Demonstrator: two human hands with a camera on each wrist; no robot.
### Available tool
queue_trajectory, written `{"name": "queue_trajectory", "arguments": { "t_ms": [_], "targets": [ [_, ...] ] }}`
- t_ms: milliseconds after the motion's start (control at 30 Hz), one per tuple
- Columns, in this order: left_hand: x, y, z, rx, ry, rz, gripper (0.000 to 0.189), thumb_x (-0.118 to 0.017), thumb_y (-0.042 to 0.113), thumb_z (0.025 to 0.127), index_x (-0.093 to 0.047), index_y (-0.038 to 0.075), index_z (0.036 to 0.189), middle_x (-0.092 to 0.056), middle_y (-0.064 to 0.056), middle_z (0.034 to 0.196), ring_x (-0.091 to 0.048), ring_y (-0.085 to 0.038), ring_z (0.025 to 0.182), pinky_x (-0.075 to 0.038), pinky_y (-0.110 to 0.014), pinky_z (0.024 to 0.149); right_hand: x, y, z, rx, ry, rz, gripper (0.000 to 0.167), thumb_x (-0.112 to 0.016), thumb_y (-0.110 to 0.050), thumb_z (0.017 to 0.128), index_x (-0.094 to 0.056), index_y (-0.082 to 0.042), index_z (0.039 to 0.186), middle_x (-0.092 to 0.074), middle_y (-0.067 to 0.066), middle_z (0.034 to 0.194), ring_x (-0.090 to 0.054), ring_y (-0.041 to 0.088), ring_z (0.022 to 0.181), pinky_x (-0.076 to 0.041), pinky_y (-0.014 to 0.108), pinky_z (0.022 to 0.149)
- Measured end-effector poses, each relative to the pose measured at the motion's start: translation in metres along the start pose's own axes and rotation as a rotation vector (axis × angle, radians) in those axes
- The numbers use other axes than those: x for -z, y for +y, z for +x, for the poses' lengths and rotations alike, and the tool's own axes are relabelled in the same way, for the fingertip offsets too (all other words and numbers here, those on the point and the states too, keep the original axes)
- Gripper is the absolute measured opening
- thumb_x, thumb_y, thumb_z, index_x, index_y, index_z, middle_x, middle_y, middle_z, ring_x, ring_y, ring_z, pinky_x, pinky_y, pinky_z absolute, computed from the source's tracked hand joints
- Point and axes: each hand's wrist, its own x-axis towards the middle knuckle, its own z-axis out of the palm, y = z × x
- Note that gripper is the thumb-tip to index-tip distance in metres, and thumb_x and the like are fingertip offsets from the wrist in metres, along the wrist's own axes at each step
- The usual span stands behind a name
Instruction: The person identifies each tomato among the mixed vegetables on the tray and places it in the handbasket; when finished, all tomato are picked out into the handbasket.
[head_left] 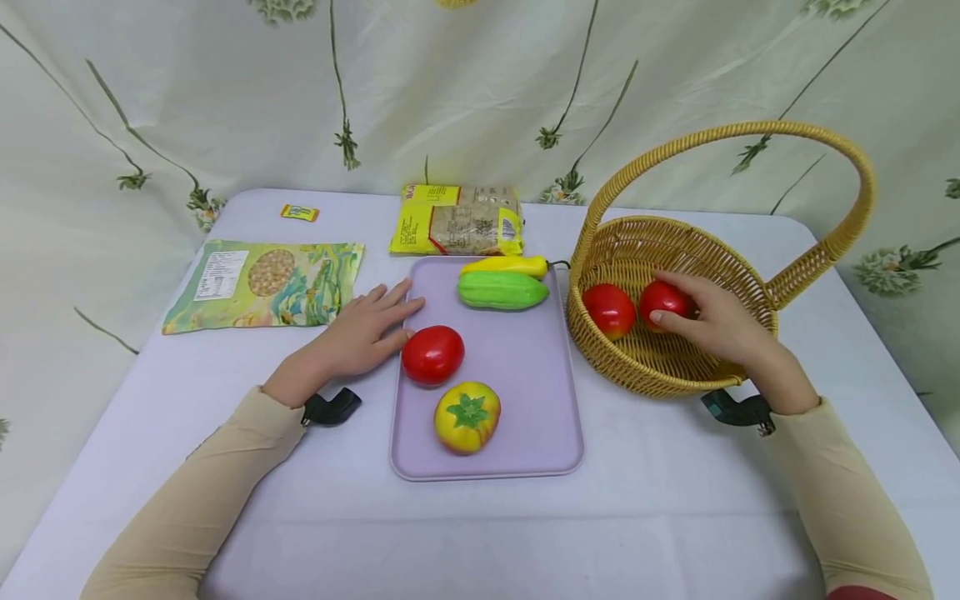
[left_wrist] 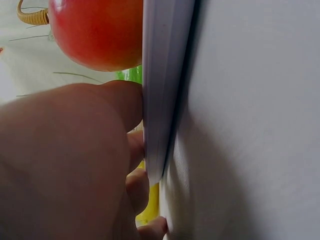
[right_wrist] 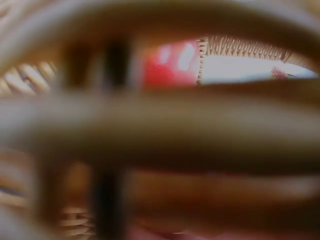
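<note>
My right hand reaches into the wicker basket and holds a round red fruit between thumb and fingers. Beside it in the basket lies a second red fruit. Blurred basket weave fills most of the right wrist view and hides the grasp. My left hand rests with spread fingers on the left rim of the lilac tray. Near its thumb, a glossy red fruit lies on the tray. In front of that sits a yellow fruit with a green star-shaped calyx.
At the tray's far end lie a green ridged vegetable and a yellow pepper. Behind it is a yellow-and-clear food bag. A green printed pouch and a small yellow packet lie left. The basket's tall handle arches up.
</note>
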Motion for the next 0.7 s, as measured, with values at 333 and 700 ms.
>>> {"name": "queue_trajectory", "arguments": {
  "t_ms": [333,700],
  "targets": [
    [-0.0013,-0.0010,-0.0001,-0.014,0.023,-0.002,0.058,-0.056,0.029,0.102,-0.042,0.017,0.157,-0.022,-0.016,0.170,-0.015,-0.053,0.154,-0.012,-0.073,0.123,-0.0022,0.0024,0.0015,-0.030,-0.041,0.009,0.064,-0.065,-0.025,0.100,-0.040,-0.005,0.155,-0.046,0.028,0.151,-0.048,0.048,0.130,-0.050,0.069,0.099],
    [-0.0008,-0.0012,-0.0011,-0.037,0.056,0.013,0.057,-0.057,0.030,0.100,-0.046,0.016,0.154,-0.027,-0.016,0.169,-0.021,-0.054,0.153,-0.018,-0.071,0.122,-0.0023,0.0003,0.0015,-0.049,-0.070,0.011,0.064,-0.066,-0.025,0.099,-0.040,-0.003,0.154,-0.046,0.029,0.149,-0.047,0.048,0.130,-0.049,0.069,0.101]
  ]
}}
